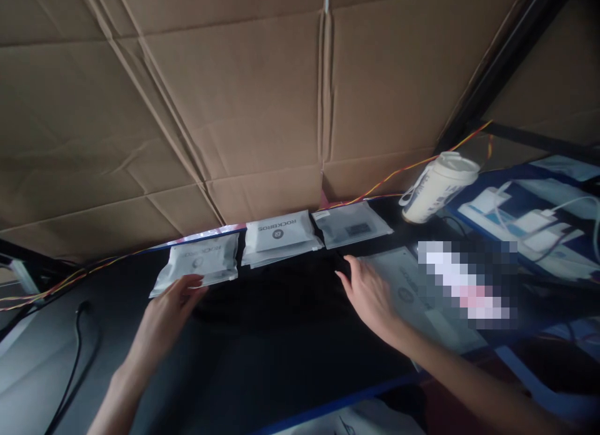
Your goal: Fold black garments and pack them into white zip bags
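My left hand (171, 307) is at the near edge of the left white ROCKBROS pouch (199, 260). Its fingers are curled together, and whatever they may hold is lost against the black surface. To the right, my right hand (368, 291) has thumb and forefinger apart, beside a larger frosted ROCKBROS bag (405, 285) lying partly under that wrist. Between both hands lies a very dark patch (276, 291); I cannot tell whether it is black cloth or tabletop. Beyond it are a stack of white ROCKBROS pouches (280, 232) and a frosted pouch (351, 225) with a dark item inside.
Cardboard (234, 110) walls off the back of the black table (210, 372). A white lidded cup (438, 188) stands at the back right, near white chargers and cables (534, 219). A black cable (77, 347) runs along the left. White packaging (356, 419) shows at the front edge.
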